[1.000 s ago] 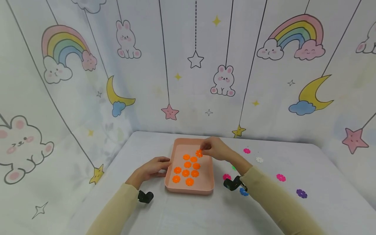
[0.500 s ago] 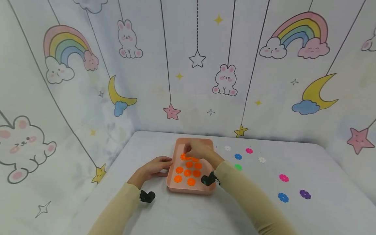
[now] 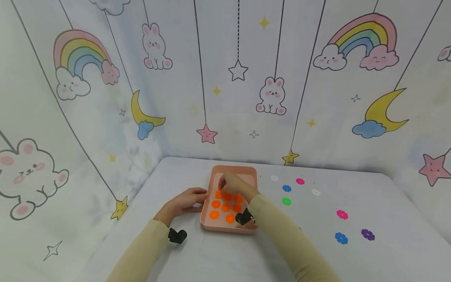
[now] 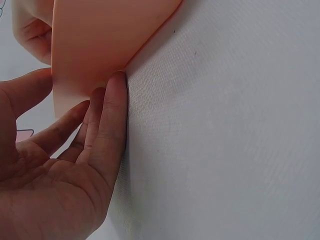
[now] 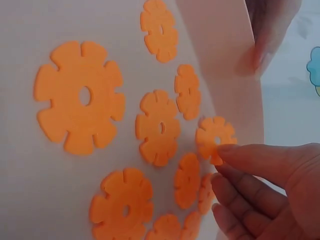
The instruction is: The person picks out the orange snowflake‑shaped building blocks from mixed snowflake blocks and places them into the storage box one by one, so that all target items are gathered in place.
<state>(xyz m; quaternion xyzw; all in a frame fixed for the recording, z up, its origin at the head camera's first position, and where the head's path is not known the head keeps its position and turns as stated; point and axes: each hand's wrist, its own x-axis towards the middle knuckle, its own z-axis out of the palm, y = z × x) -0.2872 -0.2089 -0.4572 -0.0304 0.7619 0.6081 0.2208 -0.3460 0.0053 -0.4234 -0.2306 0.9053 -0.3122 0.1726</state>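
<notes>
A pink tray (image 3: 229, 230) lies on the white table, holding several flat orange notched discs (image 5: 159, 127), each with a hole in its middle. My right hand (image 3: 233, 184) is over the tray's left-middle part. Between thumb and fingers it pinches one orange notched disc (image 5: 216, 135) near the tray's side wall, tilted up off the floor in the right wrist view. At the tray's left side is my left hand (image 3: 184, 200). Its extended fingers (image 4: 112, 110) touch the outer wall low down by the table, and the thumb is at the rim.
Loose notched discs lie right of the tray: a green disc (image 3: 287, 201), a purple disc (image 3: 368, 234), a blue disc (image 3: 341, 238), a pink disc (image 3: 342, 214) and a white disc (image 3: 316, 192), among others. A printed cloth wall (image 3: 225, 102) stands behind the table.
My right hand has moved from the tray's upper right to its left part with the orange disc, then slightly lower. The left hand stays at the tray's side.
</notes>
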